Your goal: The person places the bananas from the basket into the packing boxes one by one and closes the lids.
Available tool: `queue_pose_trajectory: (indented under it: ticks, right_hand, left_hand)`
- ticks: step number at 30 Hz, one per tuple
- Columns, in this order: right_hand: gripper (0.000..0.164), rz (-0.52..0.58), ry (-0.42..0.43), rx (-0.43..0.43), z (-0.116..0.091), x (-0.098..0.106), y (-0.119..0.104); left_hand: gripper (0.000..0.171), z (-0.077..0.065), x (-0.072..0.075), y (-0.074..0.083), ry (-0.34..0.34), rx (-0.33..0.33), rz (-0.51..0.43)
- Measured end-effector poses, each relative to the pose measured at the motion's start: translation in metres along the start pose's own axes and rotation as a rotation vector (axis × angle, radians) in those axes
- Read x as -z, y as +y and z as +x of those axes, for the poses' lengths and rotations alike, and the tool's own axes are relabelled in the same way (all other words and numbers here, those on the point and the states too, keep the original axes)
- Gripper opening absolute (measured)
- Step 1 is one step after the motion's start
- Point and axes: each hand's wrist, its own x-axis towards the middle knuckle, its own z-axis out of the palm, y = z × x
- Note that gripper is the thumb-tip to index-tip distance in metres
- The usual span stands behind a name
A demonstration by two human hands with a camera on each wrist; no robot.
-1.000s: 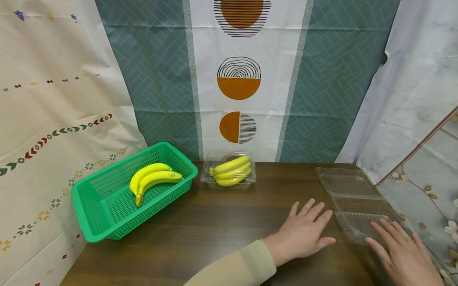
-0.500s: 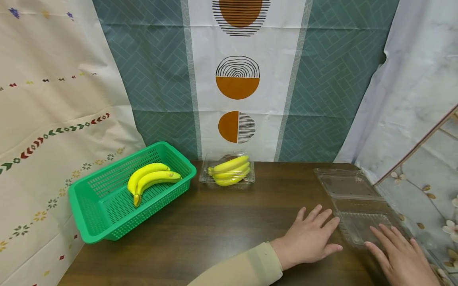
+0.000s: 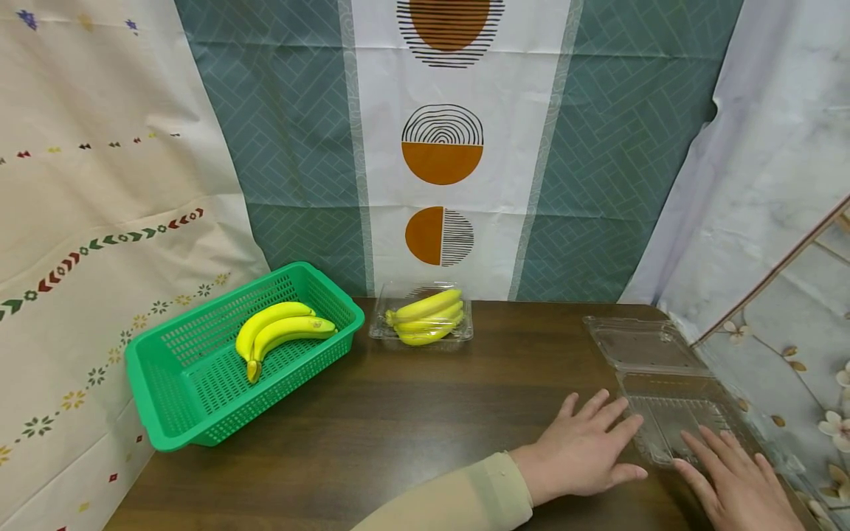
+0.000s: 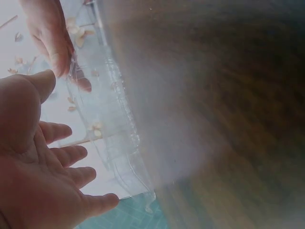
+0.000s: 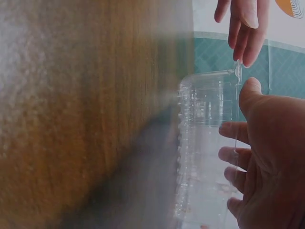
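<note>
The dark wooden table (image 3: 398, 413) carries everything, and its smooth-looking top may let light plastic skid. The green basket (image 3: 282, 380) is the landmark. The clear clamshell (image 3: 671, 413) lies well to the basket's right, empty and unfolded, beside the floral drape (image 3: 764, 221); a stray push away from the basket could run it against that cloth and crumple or tip it. Its lid (image 3: 644, 345) lies back on the far side of the base and, being thin, could flop over if the base is jolted. Just right of the basket, the lidded clear box (image 3: 381, 333) holds bananas, out of likely reach of a knock. Inside the basket, two loose bananas (image 3: 282, 330) share a stem end; their stiff curve could catch a rim or press against a lid. Far right of the basket, the left hand (image 3: 581, 453) is flat with fingers spread, gripping nothing; the right hand (image 3: 740, 479), beyond it, is loosely extended and also without a hold. Whether fingertips touch the clamshell I cannot tell; its transparency could lead to a misjudged edge.
</note>
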Motion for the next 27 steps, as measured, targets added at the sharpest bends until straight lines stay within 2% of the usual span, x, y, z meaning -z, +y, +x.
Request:
queue_pose_trajectory:
  ticks: [17, 27]
  right_hand:
    - [0.076, 0.023, -0.010, 0.002, 0.003, -0.014, 0.004]
    - [0.074, 0.018, 0.002, 0.016, 0.003, -0.014, 0.000]
  left_hand:
    - [0.077, 0.004, -0.002, 0.004, -0.042, -0.029, 0.007]
    - [0.075, 0.004, -0.004, 0.003, -0.049, -0.037, 0.011]
